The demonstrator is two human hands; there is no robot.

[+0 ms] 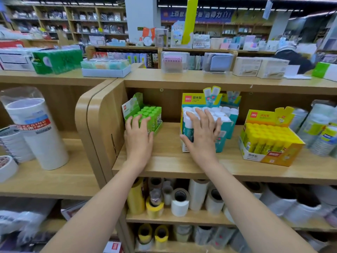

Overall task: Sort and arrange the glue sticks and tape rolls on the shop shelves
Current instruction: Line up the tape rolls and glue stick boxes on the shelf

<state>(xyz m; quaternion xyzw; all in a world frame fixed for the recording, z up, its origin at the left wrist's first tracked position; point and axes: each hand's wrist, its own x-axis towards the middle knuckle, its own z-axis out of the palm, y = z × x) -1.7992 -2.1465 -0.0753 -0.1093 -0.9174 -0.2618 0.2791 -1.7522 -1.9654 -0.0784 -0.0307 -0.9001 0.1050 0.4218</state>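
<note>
On the middle wooden shelf (164, 165) stand three display boxes of glue sticks. At the left is a green box (151, 114) of green-capped sticks; my left hand (138, 136) lies on its front with straight fingers touching the caps. In the middle is a teal box (224, 128) of white-capped sticks; my right hand (202, 132) rests flat over its front with fingers spread. A yellow box (269, 139) of yellow sticks stands to the right, apart from both hands. Tape rolls (180, 201) fill the shelf below.
Wrapped stacks of white packaging tape (36, 128) stand on the left-hand shelf unit. More wrapped tape rolls (321, 128) crowd the right end of the glue shelf. The top shelf holds boxes (105, 67) of stationery. A person (291, 55) is at the far right, behind the shelving.
</note>
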